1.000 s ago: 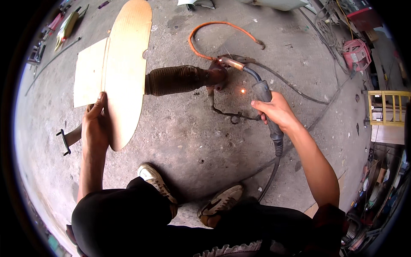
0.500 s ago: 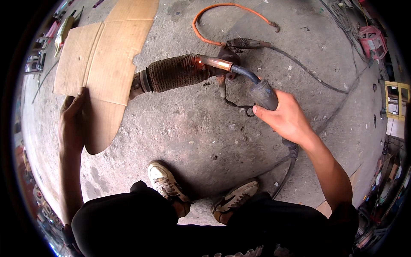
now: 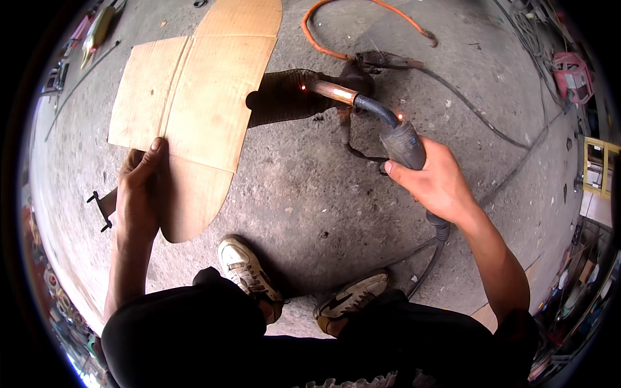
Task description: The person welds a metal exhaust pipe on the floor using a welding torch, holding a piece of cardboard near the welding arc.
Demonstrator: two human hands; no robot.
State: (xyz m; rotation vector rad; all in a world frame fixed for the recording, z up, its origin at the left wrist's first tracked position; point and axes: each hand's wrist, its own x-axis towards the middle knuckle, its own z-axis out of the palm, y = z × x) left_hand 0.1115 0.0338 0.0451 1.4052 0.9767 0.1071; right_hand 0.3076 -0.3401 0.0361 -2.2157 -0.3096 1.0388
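My left hand (image 3: pixel 140 187) is closed on a folded piece of brown cardboard (image 3: pixel 210 97), thumb on its face. The cardboard covers the left part of a rusty exhaust pipe with a braided flex section (image 3: pixel 281 103), which lies on the floor. A flanged end (image 3: pixel 105 208) with studs shows beyond my left wrist. My right hand (image 3: pixel 436 178) grips the black handle of a welding torch (image 3: pixel 404 143). Its copper nozzle (image 3: pixel 336 92) points left over the braided section, where a small red glow sits near the tip. Another orange spark glows by the handle.
An orange cable (image 3: pixel 310 32) curves to a clamp (image 3: pixel 388 61) on the exhaust's far end, with a dark cable running right. A pink-red frame (image 3: pixel 572 77) and a yellow frame (image 3: pixel 598 165) stand at the right. My shoes (image 3: pixel 242 265) rest on the concrete floor (image 3: pixel 336 194).
The cardboard in my left hand has moved right, over more of the braided section. The flanged end has come into view at left. The bright glow at the torch tip has become a small red spot.
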